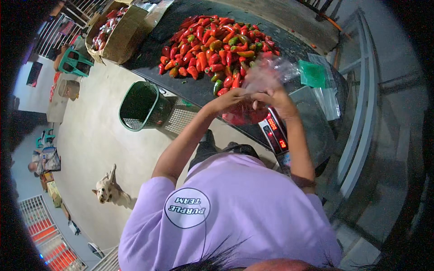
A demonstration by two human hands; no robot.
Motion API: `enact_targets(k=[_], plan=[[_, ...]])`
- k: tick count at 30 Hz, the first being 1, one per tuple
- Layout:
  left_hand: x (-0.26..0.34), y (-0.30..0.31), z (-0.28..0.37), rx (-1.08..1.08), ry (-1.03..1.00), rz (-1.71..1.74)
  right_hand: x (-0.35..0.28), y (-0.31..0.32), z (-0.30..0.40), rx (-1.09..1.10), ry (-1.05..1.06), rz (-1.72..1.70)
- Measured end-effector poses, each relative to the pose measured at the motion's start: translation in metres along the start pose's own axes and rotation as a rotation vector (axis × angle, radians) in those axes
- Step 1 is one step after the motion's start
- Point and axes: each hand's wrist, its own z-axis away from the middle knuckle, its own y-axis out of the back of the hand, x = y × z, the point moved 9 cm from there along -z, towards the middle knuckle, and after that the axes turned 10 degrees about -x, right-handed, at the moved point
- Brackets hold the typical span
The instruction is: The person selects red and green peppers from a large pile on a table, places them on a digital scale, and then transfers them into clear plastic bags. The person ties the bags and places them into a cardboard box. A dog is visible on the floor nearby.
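Observation:
Both hands meet over the table's near edge, on a clear plastic bag point(245, 115) with red peppers in it. My left hand point(231, 100) grips the bag from its left side. On its other side my right hand point(278, 101) has its fingers curled at the gathered plastic. The loose upper part of the bag is blurred. Beyond the hands lies a large pile of red peppers point(210, 47), a few partly green. Below my right hand a digital scale point(274, 130) shows lit red digits; its platform is partly hidden by my forearm.
A green plastic basket point(139, 106) stands on the floor left of the dark table point(149, 67). A cardboard box point(125, 37) with bagged produce is at the back left. Flat plastic bags point(327, 105) and a green packet point(312, 74) lie rightward. A dog point(110, 191) lies on the floor.

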Motion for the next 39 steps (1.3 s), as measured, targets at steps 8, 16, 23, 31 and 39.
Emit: enact_targets(k=[8,16,23,31,39], plan=[[-0.034,-0.005,-0.007,0.032,-0.089,-0.113,0.015,-0.017,-0.009,0.291,0.096,-0.265],[-0.018,0.013,0.007,0.246,-0.113,-0.218,-0.005,-0.001,-0.025,0.341,0.273,-0.395],[-0.011,0.031,0.018,0.298,-0.056,-0.109,-0.113,0.040,0.002,0.361,0.517,-0.423],[0.002,0.035,0.016,0.385,-0.076,-0.566,-0.147,-0.072,-0.002,0.208,0.491,1.136],[0.034,0.017,0.016,0.189,-0.063,-1.282,-0.008,-0.014,-0.016,0.206,-0.237,1.080]])
